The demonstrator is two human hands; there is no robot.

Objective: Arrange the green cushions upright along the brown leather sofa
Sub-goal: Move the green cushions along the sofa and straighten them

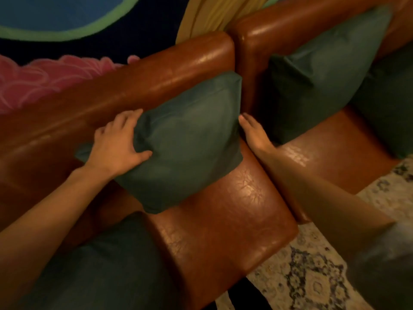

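Dark green cushion [190, 139], creased, upright on brown sofa [223, 220]; left hand [116, 144] clutching its edge; right hand [254, 133] flat alongside

The sofa [223, 220] runs from lower left to upper right of the frame. At centre a cushion [190, 142] stands on the seat, leaning on the backrest, with the left hand [116, 144] on its left edge and the right hand [254, 133] against its right edge. A second cushion [324, 79] leans on the backrest at upper right (a third [391, 113] just right of it). Another cushion [100, 271] lies at lower left. A rug [312, 276] lies before the sofa, lower right.
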